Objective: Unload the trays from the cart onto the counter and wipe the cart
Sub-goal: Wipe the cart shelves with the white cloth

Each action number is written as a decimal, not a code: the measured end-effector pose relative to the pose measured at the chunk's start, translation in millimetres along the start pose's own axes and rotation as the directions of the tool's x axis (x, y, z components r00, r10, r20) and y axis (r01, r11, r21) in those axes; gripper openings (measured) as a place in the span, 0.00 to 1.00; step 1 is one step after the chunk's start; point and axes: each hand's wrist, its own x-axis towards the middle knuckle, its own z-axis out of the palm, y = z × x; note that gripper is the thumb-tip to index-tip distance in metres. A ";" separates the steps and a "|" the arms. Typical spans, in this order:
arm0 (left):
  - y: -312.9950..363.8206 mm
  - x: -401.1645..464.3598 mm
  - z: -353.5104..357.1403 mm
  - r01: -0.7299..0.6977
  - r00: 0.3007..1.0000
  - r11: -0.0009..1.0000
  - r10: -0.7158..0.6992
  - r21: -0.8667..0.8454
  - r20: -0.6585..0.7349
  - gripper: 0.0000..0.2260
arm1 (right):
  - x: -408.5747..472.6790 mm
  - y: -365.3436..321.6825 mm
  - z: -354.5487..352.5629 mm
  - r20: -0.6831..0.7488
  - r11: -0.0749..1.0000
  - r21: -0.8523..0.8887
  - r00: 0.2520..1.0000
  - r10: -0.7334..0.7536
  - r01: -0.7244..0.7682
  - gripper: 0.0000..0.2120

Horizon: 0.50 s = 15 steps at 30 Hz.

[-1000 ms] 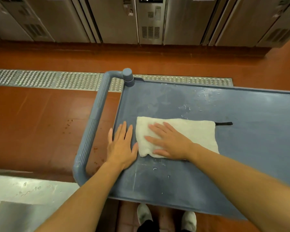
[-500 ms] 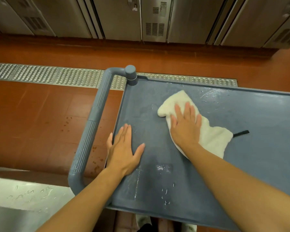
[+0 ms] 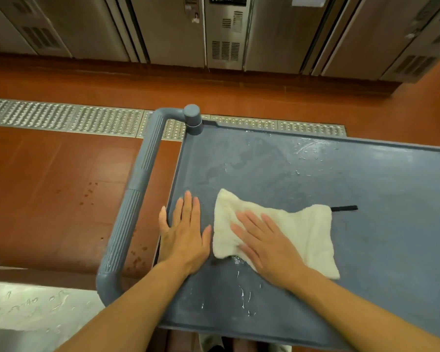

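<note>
Presently my right hand (image 3: 267,246) lies flat, fingers straight and slightly spread, pressing on the white cloth (image 3: 297,231). The cloth lies on the top shelf of the blue-grey cart (image 3: 366,179), toward the shelf's near left part. It is rumpled, its far left corner pulled into a peak, its right side spread wider. A short black loop (image 3: 344,208) sticks out from the cloth's far right corner and lies flat on the shelf.

My left hand (image 3: 184,233) is also flat and holds nothing, palm down on the shelf just left of the cloth. The thumb tip is just beside the cloth's left edge; I cannot tell if it touches. The little finger lies along the shelf's raised left rim.

Shelf surface: wet. Streaks and droplets show near my wrists and again along the far rim. No trays in view on this shelf.

The ribbed cart handle (image 3: 135,196) curves out to the left of the shelf, joining at a round post at the far left corner.

Surroundings: red-brown tiled floor (image 3: 48,186), a perforated metal drain grate (image 3: 61,116) running left to right beyond the cart, stainless cabinet fronts (image 3: 226,34) at the far side. A wet steel counter (image 3: 23,306) occupies the near left corner.
</note>
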 end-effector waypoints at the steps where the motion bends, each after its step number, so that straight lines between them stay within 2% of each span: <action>1: 1.1 -0.6 1.8 -0.001 1.000 1.000 0.001 0.026 -0.009 0.35 | -8.9 3.8 -0.7 -0.015 1.000 0.006 1.000 0.013 -0.013 0.23; 3: 3.4 -0.8 3.7 -0.006 1.000 0.998 0.008 0.055 -0.025 0.35 | -16.1 6.1 -26.7 -0.088 0.999 0.007 0.995 0.051 -0.050 0.21; 5: 5.9 -1.0 4.6 -0.021 0.998 0.996 0.026 0.083 -0.058 0.34 | -9.0 18.0 -58.5 -0.131 0.974 -0.044 0.968 0.215 -0.222 0.18; 8: 7.5 -1.7 8.4 -0.036 0.998 0.991 0.043 0.128 -0.052 0.34 | 22.1 68.7 -59.5 -0.159 0.878 0.237 0.875 0.457 -0.415 0.34; 10: 7.9 -1.4 10.2 -0.036 0.998 0.989 0.043 0.142 -0.049 0.35 | 57.4 100.0 -46.6 -0.144 0.821 0.219 0.814 0.562 -0.528 0.29; 13: 7.8 1.9 10.1 -0.027 0.998 0.989 0.035 0.145 -0.050 0.35 | 111.4 100.6 -43.1 -0.126 0.795 0.211 0.790 0.600 -0.569 0.26; 15: 6.1 4.6 9.9 -0.022 0.997 0.991 0.031 0.133 -0.064 0.35 | 135.0 75.8 -43.1 -0.133 0.864 0.244 0.867 0.480 -0.440 0.30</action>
